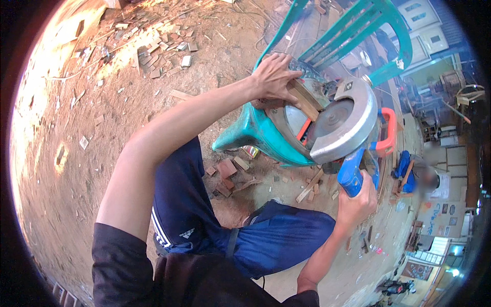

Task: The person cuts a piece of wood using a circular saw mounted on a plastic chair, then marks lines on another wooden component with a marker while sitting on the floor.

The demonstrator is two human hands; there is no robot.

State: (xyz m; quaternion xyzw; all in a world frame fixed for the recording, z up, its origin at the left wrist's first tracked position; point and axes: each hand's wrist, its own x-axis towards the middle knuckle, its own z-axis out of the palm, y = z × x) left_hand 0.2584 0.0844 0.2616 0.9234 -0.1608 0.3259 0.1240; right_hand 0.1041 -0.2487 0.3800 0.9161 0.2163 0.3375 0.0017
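Left hand: the left hand point(276, 77) is reaching across and holding the wooden block point(307, 104), with the fingers bending closely over its upper end.
Right hand: the right hand point(360, 201) is wrapping firmly around the blue rear handle point(351, 173) of the circular saw point(364, 116).
Wooden block: it is lying tilted over the seat of the green plastic chair point(263, 134), and its lower end is pointing to the round blade point(332, 120), very near to it.
Done: both hands are already holding their things, and the block is standing close to the blade, so we are judging that the setting-up is complete.
Not clear: we are not seeing any finished cut in the block; whether the blade is touching the wood or turning, we cannot tell.
Left: we are thinking that most of the cutting on this block is remaining.
Ground: small wood offcuts point(186, 61) are lying scattered beyond the chair, and reddish pieces point(226, 168) are lying below it; we are not knowing if they are coming from this block.
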